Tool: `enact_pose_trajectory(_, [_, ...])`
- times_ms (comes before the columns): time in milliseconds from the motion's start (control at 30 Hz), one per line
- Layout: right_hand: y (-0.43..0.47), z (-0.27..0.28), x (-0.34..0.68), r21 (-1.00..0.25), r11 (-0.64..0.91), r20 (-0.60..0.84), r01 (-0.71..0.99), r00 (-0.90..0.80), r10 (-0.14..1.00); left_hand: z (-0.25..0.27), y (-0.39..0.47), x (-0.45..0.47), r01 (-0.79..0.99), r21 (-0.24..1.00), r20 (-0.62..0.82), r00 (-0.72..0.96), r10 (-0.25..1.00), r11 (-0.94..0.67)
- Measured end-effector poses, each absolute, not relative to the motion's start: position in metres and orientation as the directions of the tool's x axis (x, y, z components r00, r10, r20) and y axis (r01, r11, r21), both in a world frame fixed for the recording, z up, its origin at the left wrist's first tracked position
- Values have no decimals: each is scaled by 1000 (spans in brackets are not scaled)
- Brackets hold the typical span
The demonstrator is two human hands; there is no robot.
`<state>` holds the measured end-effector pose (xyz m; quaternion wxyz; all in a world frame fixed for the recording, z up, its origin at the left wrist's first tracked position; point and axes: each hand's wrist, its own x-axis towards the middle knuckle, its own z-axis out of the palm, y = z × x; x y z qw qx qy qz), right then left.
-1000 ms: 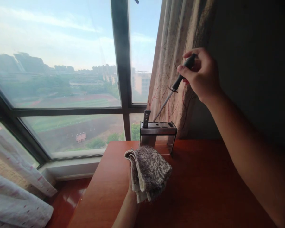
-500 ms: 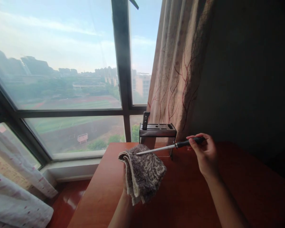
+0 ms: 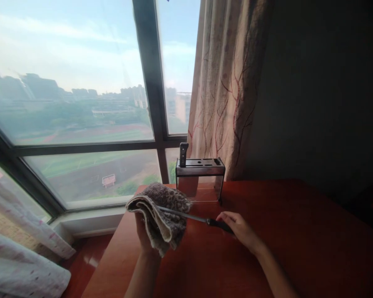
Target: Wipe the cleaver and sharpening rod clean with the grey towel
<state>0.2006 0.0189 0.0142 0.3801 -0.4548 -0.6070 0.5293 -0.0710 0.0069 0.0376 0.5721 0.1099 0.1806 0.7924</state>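
1. Head camera, and all eyes go to the slim metal rod (image 3: 192,216), held slantwise above the bench (image 3: 267,203), its shaft running onto the folded cloth (image 3: 174,203). Tucked into a fold at the tip, or only lying on top? Can't tell from this angle.

2. Over to the right hand (image 3: 238,228): thumb and fingers pinch the rod's black handle (image 3: 219,224), thumb uppermost, the handle's far end lost under the hand and most fingertips out of sight. That forearm slants in from below, cut off at the bottom edge.

3. Now the left hand (image 3: 144,236), raised beneath the cloth on an upright forearm, also cropped below. Cloth covers the fingers, so spread or pressed together, there's no telling.

4. Just behind, a knife stand (image 3: 200,170) on the bench, slotted top, see-through front, a black knife handle (image 3: 183,154) upright at its left end; the cloth masks its lower left corner.

5. Farther back, a branch-patterned curtain (image 3: 226,82) beside the hazy window (image 3: 81,103), with deep shadow swallowing the detail at right.
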Motion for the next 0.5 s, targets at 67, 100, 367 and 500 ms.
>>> enact_pose_trajectory(67, [11,14,187,-984,11,-68,178,-432,899,41,9,-76,-858,426,-17,-325,946,-287])
enact_pose_trajectory(100, [7,14,180,-978,37,-68,205,-483,873,43,10,-79,-850,439,-7,-327,945,-291])
enact_pose_trajectory(367, [-17,-4,136,-994,-66,-104,87,-588,802,42,14,-91,-791,558,-117,-374,920,-251])
enact_pose_trajectory(500, [-23,-12,124,-991,-133,-104,-3,-610,786,39,13,-77,-809,577,-219,-283,934,-110])
